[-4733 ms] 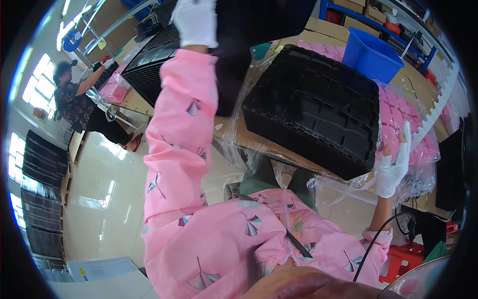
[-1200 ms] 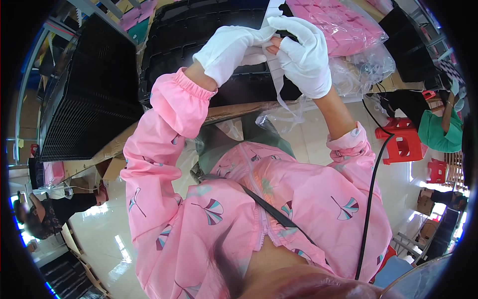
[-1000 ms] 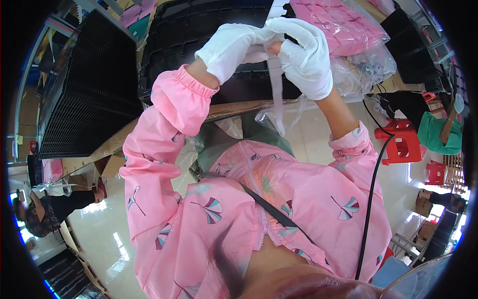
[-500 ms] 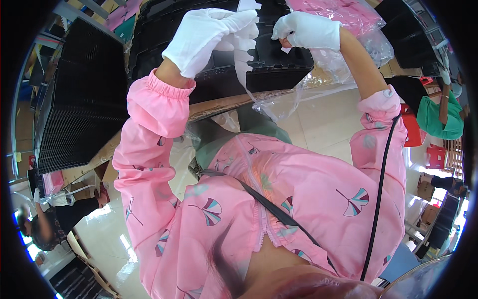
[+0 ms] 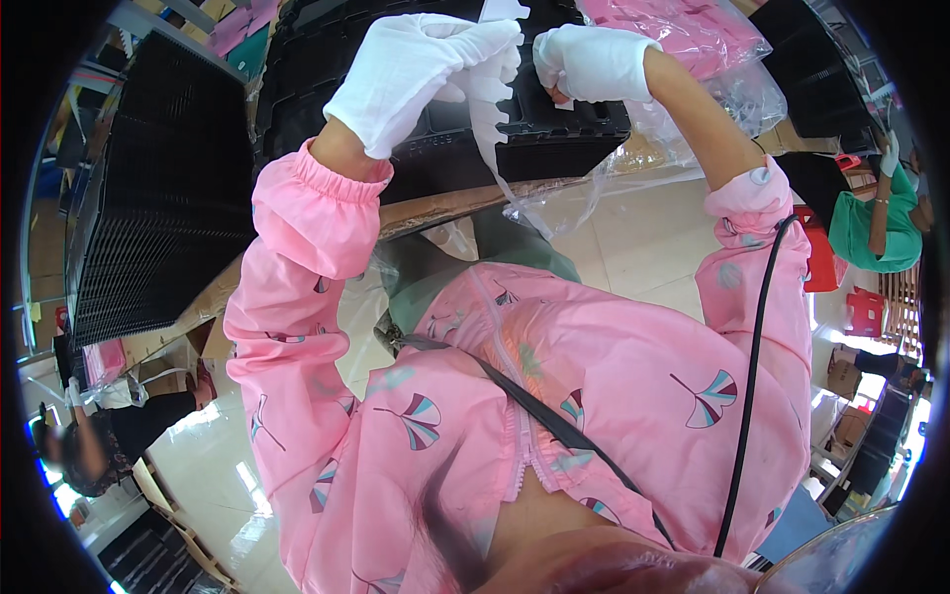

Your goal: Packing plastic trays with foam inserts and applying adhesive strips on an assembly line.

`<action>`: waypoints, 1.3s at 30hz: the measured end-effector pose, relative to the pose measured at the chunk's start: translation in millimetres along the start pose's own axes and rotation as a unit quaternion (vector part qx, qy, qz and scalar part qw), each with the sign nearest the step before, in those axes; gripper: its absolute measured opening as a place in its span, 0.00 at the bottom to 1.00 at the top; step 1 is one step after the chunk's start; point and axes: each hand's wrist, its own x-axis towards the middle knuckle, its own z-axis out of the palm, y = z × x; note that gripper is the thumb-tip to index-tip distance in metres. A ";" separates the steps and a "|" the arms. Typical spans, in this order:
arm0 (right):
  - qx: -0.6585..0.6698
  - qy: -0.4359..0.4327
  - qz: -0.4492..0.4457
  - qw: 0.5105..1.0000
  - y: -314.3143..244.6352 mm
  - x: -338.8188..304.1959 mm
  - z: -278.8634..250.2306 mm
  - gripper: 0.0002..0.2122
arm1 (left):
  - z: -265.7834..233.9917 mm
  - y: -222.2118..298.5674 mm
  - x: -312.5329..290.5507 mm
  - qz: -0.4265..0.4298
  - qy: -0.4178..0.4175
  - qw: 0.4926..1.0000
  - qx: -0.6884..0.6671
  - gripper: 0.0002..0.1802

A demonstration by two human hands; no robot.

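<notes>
My left hand (image 5: 408,77), in a white glove, is closed on a long pale strip with a notched edge (image 5: 487,127). The strip hangs down past the front edge of a black plastic tray (image 5: 569,148). To the right, my right hand (image 5: 599,63) wears a white glove with a bare fingertip showing. Its fingers are curled together over the tray, and a small white piece (image 5: 565,106) peeks out below them. Most of that piece is hidden, so its kind is unclear. The hands are a short gap apart.
Clear plastic bags with pink contents (image 5: 683,35) lie right of the tray. A tall stack of black trays (image 5: 163,188) stands at left, another (image 5: 816,69) at far right. Red stools (image 5: 821,252) and a person in green (image 5: 876,228) are at right; another person (image 5: 99,445) is at left.
My right hand has shifted slightly left, nearer my left hand, and its fingers have turned further under. My left hand and the strip have moved a little to the right.
</notes>
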 end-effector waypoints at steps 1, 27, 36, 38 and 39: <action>0.037 0.012 0.032 0.999 -0.3 -1.0 2.1 0.06 | -0.7 -0.5 0.8 -0.007 -0.007 1.000 0.002 0.17; -0.055 0.619 -0.133 0.772 -35.4 -4.1 47.8 0.10 | 15.9 -21.9 19.7 0.089 0.030 0.996 -0.011 0.26; -0.019 0.635 -0.170 0.754 -34.0 4.5 45.1 0.11 | 14.5 -35.9 29.7 0.082 -0.001 0.995 -0.049 0.21; -0.040 0.636 -0.181 0.749 -33.3 6.4 43.6 0.11 | 13.4 -37.1 31.1 0.085 -0.002 0.994 -0.062 0.20; -0.049 0.636 -0.185 0.747 -34.1 6.2 41.4 0.11 | 13.5 -37.0 31.7 0.088 0.002 0.994 -0.065 0.20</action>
